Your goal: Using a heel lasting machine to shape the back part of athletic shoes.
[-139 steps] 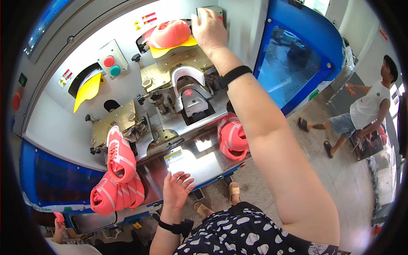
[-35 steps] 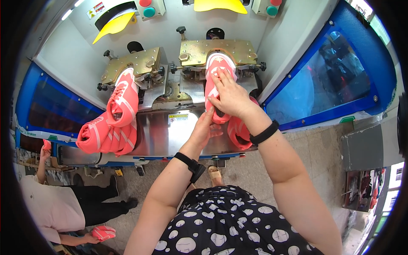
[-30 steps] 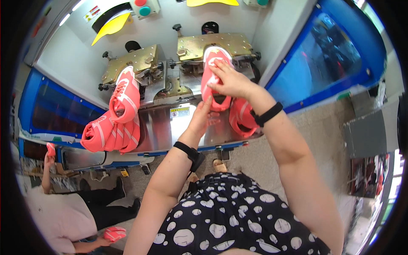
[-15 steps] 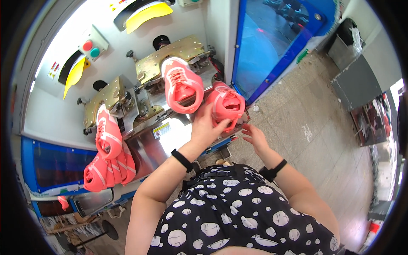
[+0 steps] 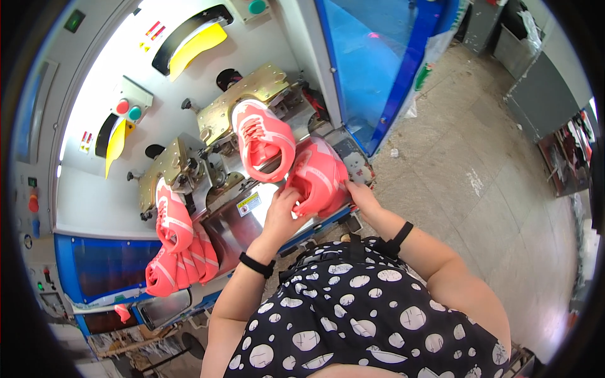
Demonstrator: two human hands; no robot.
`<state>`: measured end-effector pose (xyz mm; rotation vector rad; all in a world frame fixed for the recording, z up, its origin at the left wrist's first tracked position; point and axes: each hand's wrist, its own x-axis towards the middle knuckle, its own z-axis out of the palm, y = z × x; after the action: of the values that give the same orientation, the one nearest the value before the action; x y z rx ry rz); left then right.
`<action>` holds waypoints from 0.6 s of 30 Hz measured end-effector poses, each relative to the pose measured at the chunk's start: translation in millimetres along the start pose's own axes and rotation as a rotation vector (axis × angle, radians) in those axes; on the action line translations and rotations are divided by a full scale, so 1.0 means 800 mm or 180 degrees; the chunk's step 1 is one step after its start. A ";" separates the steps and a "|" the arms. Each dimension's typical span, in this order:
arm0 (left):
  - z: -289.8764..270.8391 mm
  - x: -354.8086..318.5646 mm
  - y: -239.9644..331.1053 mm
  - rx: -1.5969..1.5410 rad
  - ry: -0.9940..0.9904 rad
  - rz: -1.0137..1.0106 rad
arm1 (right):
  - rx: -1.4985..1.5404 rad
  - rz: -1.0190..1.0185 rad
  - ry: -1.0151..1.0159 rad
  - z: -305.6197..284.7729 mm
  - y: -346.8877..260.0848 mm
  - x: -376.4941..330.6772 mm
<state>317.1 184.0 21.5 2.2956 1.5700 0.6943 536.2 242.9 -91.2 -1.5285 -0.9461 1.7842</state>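
A coral-pink shoe upper (image 5: pixel 322 173) lies tilted on its side at the machine's front right, its opening toward my left hand. My left hand (image 5: pixel 285 214) is closed on the collar edge, with some fingertips hidden inside the opening. On the far side of the same piece, my right hand (image 5: pixel 362 196) grips its lower right edge; part of those fingers is hidden. Just left of it, a second laced shoe upper (image 5: pixel 259 140) sits toe-first against a brass-coloured clamp plate (image 5: pixel 242 101). Both wrists wear black bands.
Another shoe upper (image 5: pixel 173 217) rests at the left clamp station (image 5: pixel 165 170), above several stacked uppers (image 5: pixel 183 266). Red and green buttons (image 5: pixel 128 109) and yellow visor-like flaps (image 5: pixel 198 50) are on the back wall. A blue-framed clear panel (image 5: pixel 368 69) stands at right, beside the tiled floor (image 5: pixel 460 189).
The shoe upper at my hands has turned onto its side. My right hand has moved in from apart to touch it, and my left hand has shifted to the collar. The view has shifted.
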 end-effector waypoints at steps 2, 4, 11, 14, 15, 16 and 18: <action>-0.003 -0.027 -0.002 -0.0236 0.0042 -0.0195 | -0.0674 -0.0120 -0.0170 0.002 0.000 0.000; -0.010 -0.050 -0.001 -0.0762 -0.0017 -0.0634 | 0.0242 -0.0226 -0.0347 0.005 0.000 0.003; -0.018 -0.103 0.013 -0.0806 0.0021 -0.0824 | 0.0626 -0.0245 -0.0887 0.057 -0.002 -0.006; -0.015 -0.109 0.015 -0.0287 -0.0070 -0.1007 | 0.1439 0.0259 -0.1578 0.076 -0.014 -0.015; -0.014 -0.110 0.016 -0.0037 -0.0140 -0.1151 | 0.1391 0.0279 -0.1497 0.079 -0.020 -0.017; -0.013 -0.111 0.018 -0.0018 -0.0107 -0.1191 | 0.1319 0.0426 -0.1812 0.082 -0.025 -0.018; -0.012 -0.117 0.023 0.0450 -0.0091 -0.1038 | 0.0448 0.0479 -0.2119 0.086 -0.033 -0.020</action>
<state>299.0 90.3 16.4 2.0555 1.9732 0.4792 470.6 235.5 -54.9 -0.9381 -0.9851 2.4806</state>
